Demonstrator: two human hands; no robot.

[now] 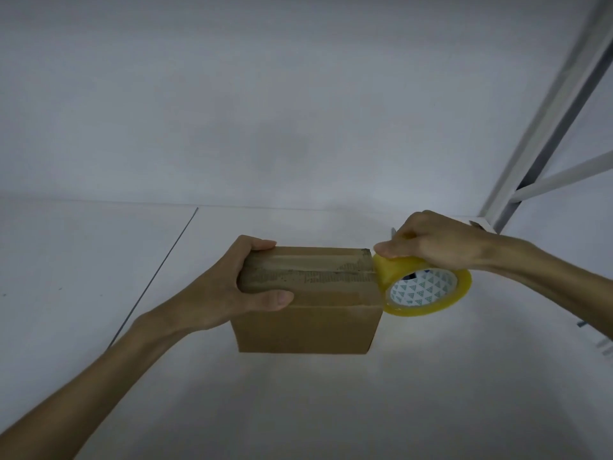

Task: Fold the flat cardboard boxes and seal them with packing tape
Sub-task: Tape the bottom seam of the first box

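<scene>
Left grip (229, 287) clamps box (308, 303) at left end; right grip (428, 240) pinches tape roll (428, 287) touching right end, seam (308, 270) running left-right.

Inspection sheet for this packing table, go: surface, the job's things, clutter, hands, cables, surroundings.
Surface: white table, with a thin dark seam running across its left part.
Job's things: cardboard box stands folded with its flaps closed and tape along the top seam. The yellowish tape roll is at the box's right top edge.
Clutter: small grey bits at the right edge, too unclear to identify.
Hands: left hand grips the box's left end. The right hand holds the tape roll.
Cables: nothing seen.
Surroundings: plain white wall; white metal frame at the right.
</scene>
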